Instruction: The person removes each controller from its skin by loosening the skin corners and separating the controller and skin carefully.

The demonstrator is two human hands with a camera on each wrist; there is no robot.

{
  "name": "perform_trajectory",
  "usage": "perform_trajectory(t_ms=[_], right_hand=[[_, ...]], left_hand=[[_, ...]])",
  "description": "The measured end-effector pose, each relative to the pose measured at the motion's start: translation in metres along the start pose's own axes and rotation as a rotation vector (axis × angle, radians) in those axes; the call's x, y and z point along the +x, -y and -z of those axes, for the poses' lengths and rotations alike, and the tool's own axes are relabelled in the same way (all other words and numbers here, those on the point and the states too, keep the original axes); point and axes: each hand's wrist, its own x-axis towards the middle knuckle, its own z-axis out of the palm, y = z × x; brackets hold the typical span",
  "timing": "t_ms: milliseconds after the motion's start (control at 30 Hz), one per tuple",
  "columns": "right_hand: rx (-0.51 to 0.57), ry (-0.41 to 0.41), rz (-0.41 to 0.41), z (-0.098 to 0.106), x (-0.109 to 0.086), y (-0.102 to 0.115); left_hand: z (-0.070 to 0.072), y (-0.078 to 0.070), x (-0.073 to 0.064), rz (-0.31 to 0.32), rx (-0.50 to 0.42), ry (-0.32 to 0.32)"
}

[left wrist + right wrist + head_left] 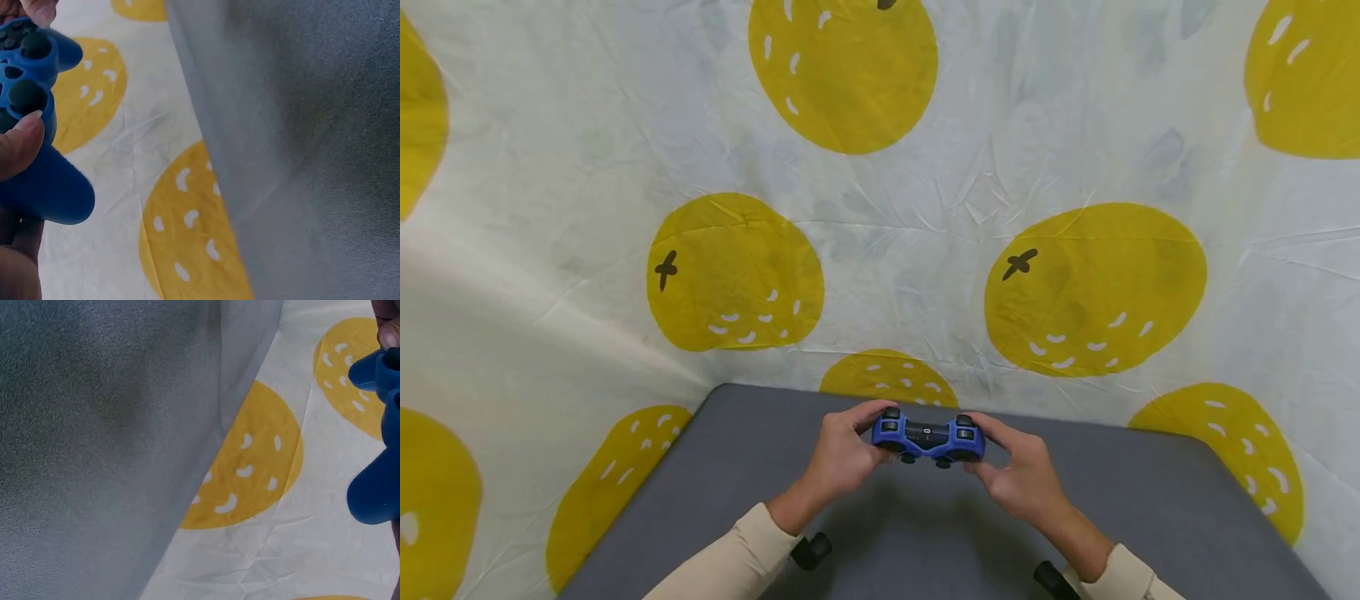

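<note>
Blue game controller (927, 435) is held in both hands, raised over the grey tabletop (722, 467); in the head view it lines up with the middle stretch of the far edge. Left hand (844, 454) grips the controller's left end, right hand (1021, 471) its right end; hands well apart, the controller spanning between them. Controller's button edge, with black shoulder buttons, faces the head camera; two black sticks stick out on the side toward the person. Left wrist view: left thumb lies at the rim of one black stick; cannot tell whether it presses. Right wrist view: controller is cut off at the frame edge, right-hand grasp mostly out of frame. Cream sleeves (730, 558) cover both forearms; a black device (811, 552) sits at each wrist. White sheet (902, 275) with large yellow fruit prints (733, 283) hangs behind the far edge and along both sides.
</note>
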Motion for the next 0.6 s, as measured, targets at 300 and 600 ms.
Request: perform_trajectory(t_ms=[300, 600], right_hand=[[0.13, 0.152, -0.208, 0.007, 0.006, 0.01], [0.198, 0.104, -0.332, 0.007, 0.006, 0.016]], left_hand=[[0.004, -0.002, 0.001, 0.083, 0.003, 0.05], [0.012, -0.003, 0.003, 0.122, -0.037, 0.167]])
